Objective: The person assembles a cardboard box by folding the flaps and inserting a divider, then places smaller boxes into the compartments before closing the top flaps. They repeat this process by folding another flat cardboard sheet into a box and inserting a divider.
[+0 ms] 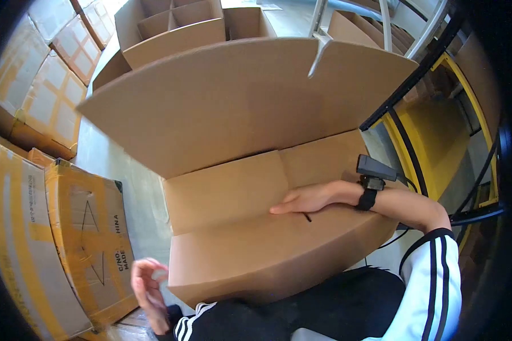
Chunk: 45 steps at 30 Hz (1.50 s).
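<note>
A large brown cardboard box [227, 187] stands in front of me, its wide far flap [239, 96] raised. My right hand [310, 199] lies on the cardboard in the middle of the box, fingers stretched toward the left; some of them are hidden underneath. A black wristband with a small dark device [375, 173] is on that wrist. Beside the hand shows a short black mark [308, 217]. To the left of the box's near corner, my left hand [148, 284] is raised with loosely curved fingers and nothing visible in it, slightly blurred.
Taped cartons [91, 238] stand close on the left, with more stacked cartons [54, 85] behind. A divided cardboard box [173, 28] is beyond the raised flap. On the right are a yellow metal frame [438, 131], black bars and cables.
</note>
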Tool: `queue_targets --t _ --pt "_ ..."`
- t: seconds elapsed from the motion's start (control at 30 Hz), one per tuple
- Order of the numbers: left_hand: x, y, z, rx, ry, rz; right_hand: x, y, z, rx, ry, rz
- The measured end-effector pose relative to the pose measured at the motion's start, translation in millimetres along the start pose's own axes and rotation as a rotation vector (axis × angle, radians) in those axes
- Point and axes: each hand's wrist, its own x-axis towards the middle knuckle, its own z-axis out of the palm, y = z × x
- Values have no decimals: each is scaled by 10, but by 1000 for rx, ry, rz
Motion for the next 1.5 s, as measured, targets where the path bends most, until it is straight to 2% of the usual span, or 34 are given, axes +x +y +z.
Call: queue_targets --t 0.07,0.13,0.17,0.2,0.23,0.27,0.33,0.43,0.53,0.57,0.67,0.77,0.9,1.0,1.23,1.37,1.5 --pt "227 255 211 199 108 160 -33 -6 69 22 47 -54" --pt "447 567 337 276 -286 86 42 127 91 22 82 -150" --pt "558 645 366 309 -479 49 12 92 80 -65 135 -128" --pt "689 656 351 327 -725 -121 -55 10 61 -153 188 -105" --pt "779 668 466 597 -865 -70 -129 -51 60 -240 241 -81" --pt "814 680 593 871 -1001 -16 -225 -63 83 -276 342 -154" --pt "757 660 690 947 -937 -18 -476 30 121 -341 548 -294" --pt "702 700 717 987 -941 -31 -878 403 153 -604 503 -254" --pt "646 742 732 985 -980 -30 -1173 447 385 -644 424 -209" --pt "614 747 771 1002 -983 -12 -1193 477 472 -704 492 -208" --pt "581 763 826 1039 -1003 -5 -1230 394 517 -746 527 -144" --pt "585 714 794 1022 -1038 14 -1219 352 474 -738 464 -118" --pt "583 734 800 1008 -1040 16 -1185 445 509 -754 497 -219" --pt "581 759 832 988 -935 -106 -1172 456 494 -762 539 -220" --pt "560 482 902 1241 -624 236 -1075 348 459 -812 574 -56" --pt "544 460 871 1320 -605 249 -1199 368 417 -844 617 16" --pt "505 396 838 1325 -558 244 -1604 961 224 -753 861 -28"
